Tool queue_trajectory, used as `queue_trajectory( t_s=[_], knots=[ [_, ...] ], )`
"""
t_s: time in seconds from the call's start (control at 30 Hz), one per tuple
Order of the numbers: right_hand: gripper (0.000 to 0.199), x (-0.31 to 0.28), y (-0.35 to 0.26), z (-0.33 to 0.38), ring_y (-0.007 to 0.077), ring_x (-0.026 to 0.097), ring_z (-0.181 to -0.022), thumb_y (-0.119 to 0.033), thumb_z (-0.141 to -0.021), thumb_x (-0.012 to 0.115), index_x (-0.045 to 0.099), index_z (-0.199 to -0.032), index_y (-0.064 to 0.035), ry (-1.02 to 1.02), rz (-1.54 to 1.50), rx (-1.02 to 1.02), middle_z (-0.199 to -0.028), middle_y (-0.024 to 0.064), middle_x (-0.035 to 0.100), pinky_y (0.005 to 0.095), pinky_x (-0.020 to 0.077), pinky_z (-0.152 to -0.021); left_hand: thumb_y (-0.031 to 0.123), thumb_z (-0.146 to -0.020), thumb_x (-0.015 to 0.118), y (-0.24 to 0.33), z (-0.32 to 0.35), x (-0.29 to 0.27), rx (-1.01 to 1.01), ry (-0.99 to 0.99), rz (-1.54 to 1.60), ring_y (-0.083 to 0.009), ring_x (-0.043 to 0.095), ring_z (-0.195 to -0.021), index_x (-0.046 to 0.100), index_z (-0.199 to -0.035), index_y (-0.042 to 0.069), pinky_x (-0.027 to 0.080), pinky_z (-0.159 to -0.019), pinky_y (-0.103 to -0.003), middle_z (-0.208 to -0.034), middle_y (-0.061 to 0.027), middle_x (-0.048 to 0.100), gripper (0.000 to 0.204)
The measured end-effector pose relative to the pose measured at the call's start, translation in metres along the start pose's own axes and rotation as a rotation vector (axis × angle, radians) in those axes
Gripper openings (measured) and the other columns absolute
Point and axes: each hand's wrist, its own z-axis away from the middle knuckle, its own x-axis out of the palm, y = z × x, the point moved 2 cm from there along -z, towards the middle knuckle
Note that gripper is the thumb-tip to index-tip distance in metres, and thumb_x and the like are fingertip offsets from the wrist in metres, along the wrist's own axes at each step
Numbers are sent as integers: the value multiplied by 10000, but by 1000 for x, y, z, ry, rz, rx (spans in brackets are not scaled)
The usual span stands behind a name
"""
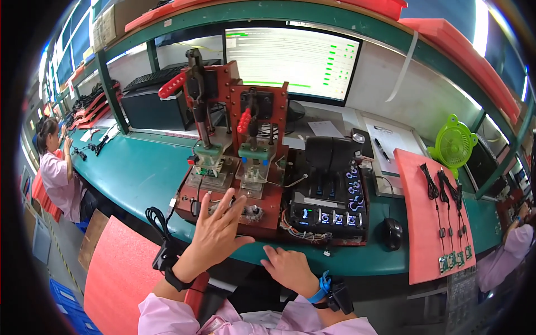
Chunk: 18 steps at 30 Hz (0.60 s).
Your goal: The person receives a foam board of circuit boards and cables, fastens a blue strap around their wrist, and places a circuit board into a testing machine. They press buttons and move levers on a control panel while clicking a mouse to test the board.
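Left hand: the left hand (220,229) is hovering over the front of the red clamp fixture (257,215), fingers spread and apparently holding nothing; whether the fingertips are touching it, I cannot tell.
Right hand: the right hand (290,271) is hanging at the bench's front edge, fingers loosely half-open, no object showing; its palm is facing away from view.
Circuit board: a small green circuit board (211,167) is sitting in the fixture's left nest, beneath the left toggle clamp (196,92), just beyond the left fingertips.
Pinch risk: with fingers lying this near the nests, a dropping left clamp or right toggle clamp (252,106) could be catching them, if a red handle were knocked.
Snag risk: a black cable loop (159,220) is hanging beside the left wrist; a sideways sweep could be hooking it and tugging whatever it is joined to.
Control box: the black control box (329,218) is standing right of the fixture, loose wires fringing its front edge; it and the black mouse (392,233) are blocking a straight reach to the pink foam sheet (416,195).
Foam sheet: it is carrying black cables (441,187) ending in small green boards (455,259); a careless elbow could be dragging them off.
Behind: a lit monitor (290,61) is standing behind the fixture, and a green fan (455,144) is standing beyond the foam.
Co-worker: a person (58,167) is sitting at the far left, well apart.
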Motion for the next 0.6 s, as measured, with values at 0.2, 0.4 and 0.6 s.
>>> queue_trajectory(
  t_s=[0.2, 0.4, 0.6],
  knots=[
    [176, 16, 15, 6, 251, 561, -546, -228, -762, 577, 533, -854, -84, 202, -11, 46, -663, 62, 560, 349, 442, -506, 420, -700, 618, 6, -8, -4, 21, -65, 18, -258, 236, -1282, 465, -1165, -32, 172, -1003, -511, -1299, -65, 391, 666],
    [139, 25, 19, 10, 231, 537, -513, -204, -766, 561, 473, -742, -99, 377, -71, -2, -650, 43, 529, 336, 413, -504, 425, -682, 632, -8, -5, -11, 72, -57, -77, -264, 260, -1270, 535, -1040, -22, 195, -1000, -498, -1294, -64, 398, 581],
    [130, 22, 20, 12, 226, 527, -509, -172, -757, 566, 466, -715, -99, 412, -108, -33, -625, 41, 503, 327, 403, -514, 424, -682, 636, 9, -6, -24, 42, -195, -70, -270, 264, -1266, 503, -1088, -25, 209, -996, -493, -1298, -90, 387, 620]
  ],
)
